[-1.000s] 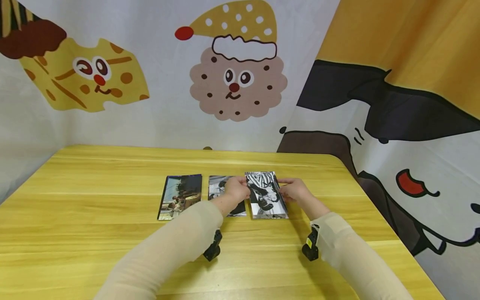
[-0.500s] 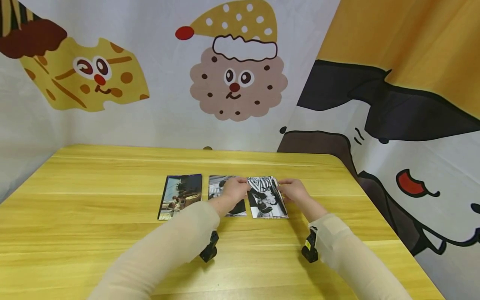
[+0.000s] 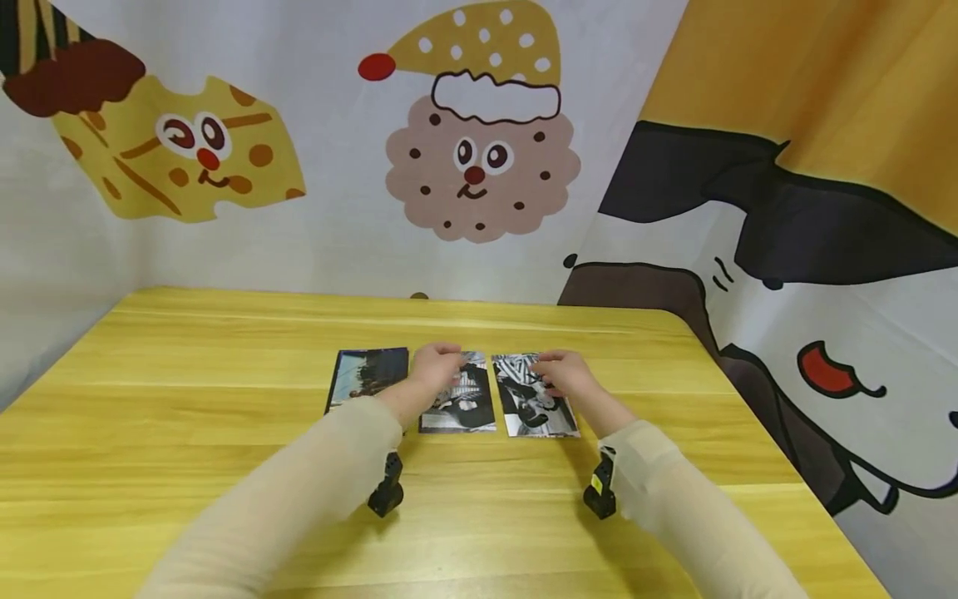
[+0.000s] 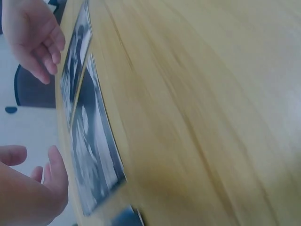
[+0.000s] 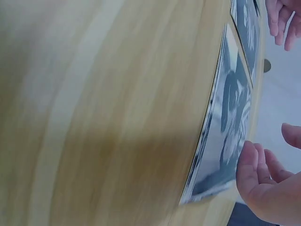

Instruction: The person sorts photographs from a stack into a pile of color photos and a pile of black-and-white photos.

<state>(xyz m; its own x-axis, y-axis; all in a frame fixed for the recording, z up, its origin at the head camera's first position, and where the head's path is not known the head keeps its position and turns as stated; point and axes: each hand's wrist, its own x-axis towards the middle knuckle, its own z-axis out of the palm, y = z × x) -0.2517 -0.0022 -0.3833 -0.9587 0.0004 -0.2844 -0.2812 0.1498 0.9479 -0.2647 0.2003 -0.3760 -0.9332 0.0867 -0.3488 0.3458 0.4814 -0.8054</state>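
Photographs lie in a row of three near the middle of the table (image 3: 224,499), a little toward its far edge. My left hand (image 3: 434,370) hangs over the middle photograph (image 3: 460,403), fingers loosely spread and holding nothing. My right hand (image 3: 561,374) is over the far end of the right photograph (image 3: 535,408), fingers relaxed and likewise holding nothing. Whether either hand touches the paper I cannot tell from the head view, and the wrist views suggest a small gap.

I judge these prints to be very light, thin and bendy, with a glossy face that would slide easily on the smooth wood and pick up fingerprints. Lying flat, they give no edge to get under. I would press a fingertip on a corner or short edge, drag it until the edge lifts, and then pinch there, not the printed middle.

The left photograph (image 3: 367,374) is partly covered by my left forearm, so its near end is hidden. In the right wrist view the right photograph's edge looks layered, possibly a small stack, but blur keeps me from being sure. Both wrist views are smeared and steeply angled, and the picture subjects are unreadable.
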